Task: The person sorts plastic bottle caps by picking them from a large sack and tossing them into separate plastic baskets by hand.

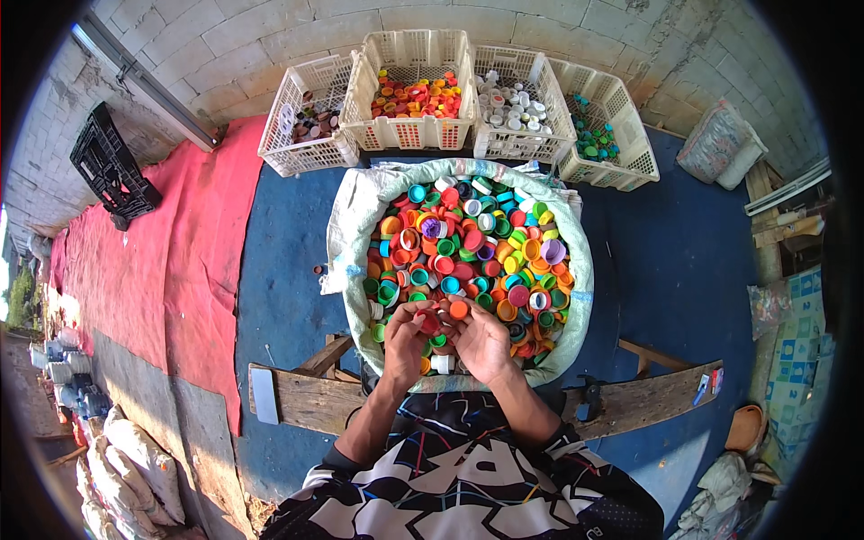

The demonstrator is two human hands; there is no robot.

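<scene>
A large woven plastic sack [579, 270] with its rim rolled down stands before me, full of plastic bottle caps of many colours. Over its near part, my left hand [405, 337] holds a dark red cap [429, 322] between thumb and fingers. Close beside it, my right hand [482, 341] is palm up, with an orange cap [459, 310] at its fingertips. The two hands almost meet; whether their fingers touch I cannot tell. A purple cap [553, 252] lies on the heap at the right.
Beyond the sack, plastic crates hold sorted caps: brown [307, 152], red and orange [408, 133], white [523, 140], green and teal [607, 172]. A wooden bench [310, 401] extends to both sides, with a phone-like slab [264, 396] on its left. A black crate [111, 165] leans at the left wall.
</scene>
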